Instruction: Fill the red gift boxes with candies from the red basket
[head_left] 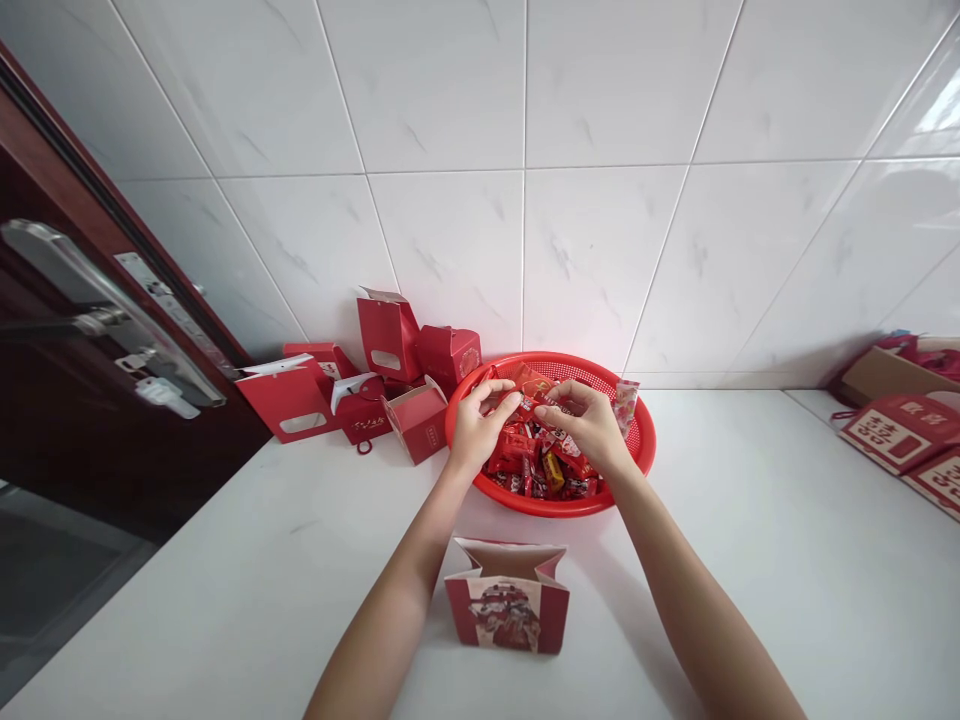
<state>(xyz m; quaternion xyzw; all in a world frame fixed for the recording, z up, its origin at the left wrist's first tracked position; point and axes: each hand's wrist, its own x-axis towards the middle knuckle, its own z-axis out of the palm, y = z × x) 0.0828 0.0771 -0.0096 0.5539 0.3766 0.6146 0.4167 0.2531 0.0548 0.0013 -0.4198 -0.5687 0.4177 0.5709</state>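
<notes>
Several red boxes (364,405) are grouped at nine o'clock of the red basket (555,508), best left undisturbed. The left hand (478,430) is curled over the basket, thumb near forefinger; it cannot be told whether anything is gripped. The open-topped box (506,612) is placed near six o'clock, its mouth best kept unblocked. Wrapped sweets (517,450) are heaped in the basket below the right hand (589,428), also curled, grip unclear; light fingertip pinching is advised.

Wrapped sweets (517,455), mostly red, lie in a loose jumble; the shallow red basket (555,508) holding them, mesh-walled, sits upright on the table (750,540).
</notes>
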